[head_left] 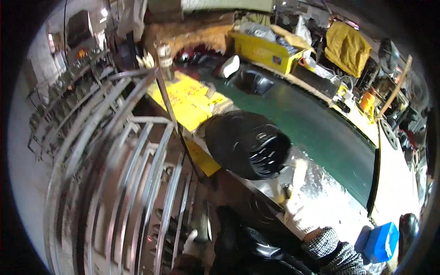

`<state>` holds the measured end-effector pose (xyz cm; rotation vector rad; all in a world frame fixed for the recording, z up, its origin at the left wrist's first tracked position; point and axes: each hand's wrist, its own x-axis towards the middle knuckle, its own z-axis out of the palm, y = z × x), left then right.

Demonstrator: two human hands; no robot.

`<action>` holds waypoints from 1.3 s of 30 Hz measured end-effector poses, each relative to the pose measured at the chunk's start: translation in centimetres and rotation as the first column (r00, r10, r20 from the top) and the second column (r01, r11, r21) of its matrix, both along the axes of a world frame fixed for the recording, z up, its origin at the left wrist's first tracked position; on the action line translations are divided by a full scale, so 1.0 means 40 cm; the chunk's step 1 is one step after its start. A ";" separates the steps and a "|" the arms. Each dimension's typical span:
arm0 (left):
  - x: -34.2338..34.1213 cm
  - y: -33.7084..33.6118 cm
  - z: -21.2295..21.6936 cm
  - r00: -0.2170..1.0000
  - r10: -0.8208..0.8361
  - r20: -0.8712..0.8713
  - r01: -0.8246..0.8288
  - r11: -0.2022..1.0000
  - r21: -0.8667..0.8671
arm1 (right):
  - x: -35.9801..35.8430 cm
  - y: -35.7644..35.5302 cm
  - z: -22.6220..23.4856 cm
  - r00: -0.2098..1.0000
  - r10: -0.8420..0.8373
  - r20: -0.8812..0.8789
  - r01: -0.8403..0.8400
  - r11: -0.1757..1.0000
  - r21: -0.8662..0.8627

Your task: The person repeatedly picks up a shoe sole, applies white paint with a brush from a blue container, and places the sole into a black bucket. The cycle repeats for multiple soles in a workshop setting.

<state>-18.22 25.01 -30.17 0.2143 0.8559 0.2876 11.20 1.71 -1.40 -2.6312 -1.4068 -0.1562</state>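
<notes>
"Head view: where's the piece, and how is your grip?"

"My black, hollow, plastic-looking cylinder [229, 143] lies on its side along the near edge of the glossy green worktop [316, 126]. Beside its mouth is my white-gloved right hand [298, 213]; finger and thumb look spread, but I can't make out whether they clamp anything. My white-gloved left hand [190, 243] is on my side of the cylinder, too small to read."

"How will it handle?"

"Light for its bulk, I'd judge, fairly stiff, slippery through gloves, hardly fragile. I'd hold the rim at its mouth and steady the far end."

"And around it?"

"Glare whitens the worktop right of the cylinder. Left of it stands a silver-barred metal rack [153, 156]; beyond it are a yellow sheet with red markings [183, 98] and a long yellow box [263, 51]. Rightward, nearer me, sits a bright blue box [382, 240]."
</notes>
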 end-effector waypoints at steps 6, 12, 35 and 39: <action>-0.102 -0.061 0.371 0.892 -0.371 0.257 0.347 0.928 0.134 | -0.115 -0.158 0.157 0.981 0.051 -0.188 0.043 0.886 0.461; 0.045 -0.228 0.629 0.537 -0.700 0.472 0.469 0.712 0.522 | -0.138 -0.583 0.192 0.966 -0.251 -0.056 0.222 0.708 0.671; 0.265 -0.503 0.510 0.553 -0.721 0.417 0.804 0.593 -0.041 | -0.210 -1.115 0.251 0.724 -0.436 -0.535 0.657 0.197 0.728; 0.269 -0.509 0.470 0.602 -0.670 0.434 0.773 0.625 -0.106 | -0.166 -0.724 0.223 0.683 0.165 -0.712 0.490 0.619 0.614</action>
